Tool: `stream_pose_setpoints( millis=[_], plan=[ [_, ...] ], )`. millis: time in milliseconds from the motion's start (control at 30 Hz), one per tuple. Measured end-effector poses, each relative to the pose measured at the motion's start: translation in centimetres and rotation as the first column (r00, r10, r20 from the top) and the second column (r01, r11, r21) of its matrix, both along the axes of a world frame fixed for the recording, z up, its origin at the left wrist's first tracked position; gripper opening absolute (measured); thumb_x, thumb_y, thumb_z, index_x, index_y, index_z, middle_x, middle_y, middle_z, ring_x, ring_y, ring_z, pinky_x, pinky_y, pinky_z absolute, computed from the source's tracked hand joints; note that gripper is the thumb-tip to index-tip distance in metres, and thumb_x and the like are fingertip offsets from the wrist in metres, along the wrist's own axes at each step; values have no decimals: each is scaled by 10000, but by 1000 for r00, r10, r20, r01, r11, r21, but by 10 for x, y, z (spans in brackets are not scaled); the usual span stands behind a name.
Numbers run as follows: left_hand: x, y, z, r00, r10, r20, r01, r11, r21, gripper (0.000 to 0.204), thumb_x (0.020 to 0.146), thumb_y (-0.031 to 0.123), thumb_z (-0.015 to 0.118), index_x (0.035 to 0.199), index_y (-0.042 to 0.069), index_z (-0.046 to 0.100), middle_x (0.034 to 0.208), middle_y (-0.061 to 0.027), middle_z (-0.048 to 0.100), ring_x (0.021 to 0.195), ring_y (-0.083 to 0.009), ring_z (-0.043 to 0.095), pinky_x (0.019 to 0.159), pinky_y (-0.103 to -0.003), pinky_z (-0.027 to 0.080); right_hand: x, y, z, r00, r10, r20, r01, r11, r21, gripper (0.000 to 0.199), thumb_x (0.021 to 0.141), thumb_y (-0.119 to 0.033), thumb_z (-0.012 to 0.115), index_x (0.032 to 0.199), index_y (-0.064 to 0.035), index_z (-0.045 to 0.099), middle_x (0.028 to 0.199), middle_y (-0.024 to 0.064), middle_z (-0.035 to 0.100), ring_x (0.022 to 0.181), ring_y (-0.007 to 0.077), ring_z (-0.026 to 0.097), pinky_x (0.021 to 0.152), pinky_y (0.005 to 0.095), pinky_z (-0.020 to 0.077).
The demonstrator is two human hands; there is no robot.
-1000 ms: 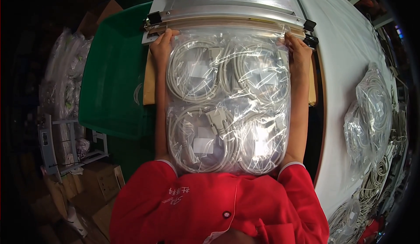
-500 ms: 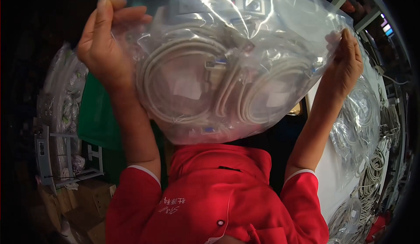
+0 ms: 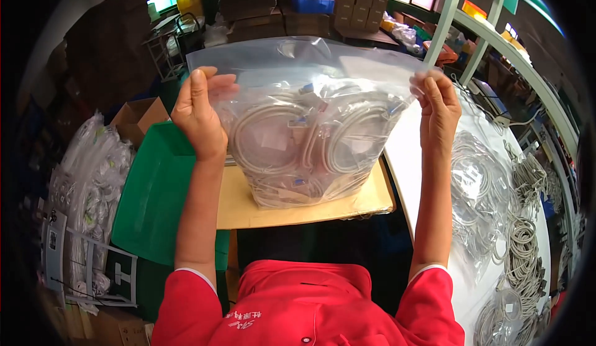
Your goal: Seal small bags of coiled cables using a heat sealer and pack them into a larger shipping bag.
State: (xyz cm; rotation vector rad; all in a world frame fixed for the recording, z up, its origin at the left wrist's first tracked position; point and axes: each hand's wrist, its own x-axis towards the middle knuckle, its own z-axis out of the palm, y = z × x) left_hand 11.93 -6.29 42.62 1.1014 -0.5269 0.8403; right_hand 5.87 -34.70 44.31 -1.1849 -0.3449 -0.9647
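Between my hands a large clear plastic bag (image 3: 310,188) stands upright, its base on a tan tabletop (image 3: 239,215). Inside are coiled grey cables (image 3: 268,138) with blue-tipped connectors, each coil apparently in its own thin bag. My left hand (image 3: 202,113) grips the bag's upper left edge between thumb and fingers. At the upper right edge, my right hand (image 3: 439,107) pinches the film the same way. The upper part of the bag is stretched taut above the cables.
A green bin (image 3: 149,191) stands at the left, beside a heap of bagged goods (image 3: 93,191). On the white table (image 3: 406,153) at right lie bagged coils (image 3: 475,188) and loose grey cables (image 3: 524,247). A metal shelf frame (image 3: 444,20) rises at the right; cartons (image 3: 360,1) stand behind.
The filled bag has come down from close before me to the tan tabletop, farther away. Both hands have kept hold of its upper edges. The view now takes in more of the room.
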Motion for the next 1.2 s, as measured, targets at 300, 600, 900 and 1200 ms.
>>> stream_pose_setpoints(
  millis=[300,600,900,1200],
  plan=[
    [-8,2,3,999,-10,-37,8,998,-67,257,817,198,391,782,-32,499,629,-121,553,523,-156,525,521,-237,425,13,-6,-4,932,174,-317,-255,938,-234,243,774,-168,471,906,28,532,857,109,558,769,133,531,672,227,410],
    [-11,11,-6,1000,-5,-1,5,1000,-22,248,816,186,390,798,-35,499,683,-139,565,571,-182,546,564,-261,441,3,-2,-16,984,145,-108,-158,980,-121,231,781,-150,458,847,55,543,759,116,570,695,147,547,651,242,426],
    [-16,12,0,987,-154,-40,157,985,76,236,812,159,400,793,-41,523,679,-139,569,560,-163,548,548,-243,438,-4,-1,-19,995,78,-62,-83,993,-88,237,787,-146,446,845,67,530,750,127,565,678,171,550,645,276,439],
    [-43,15,-2,914,354,197,-387,906,169,247,820,163,389,768,-36,526,577,-104,558,480,-110,513,461,-179,393,-43,17,-11,999,34,40,-32,998,-53,222,787,-137,443,828,62,535,737,125,563,654,160,544,636,266,442]
  ],
)
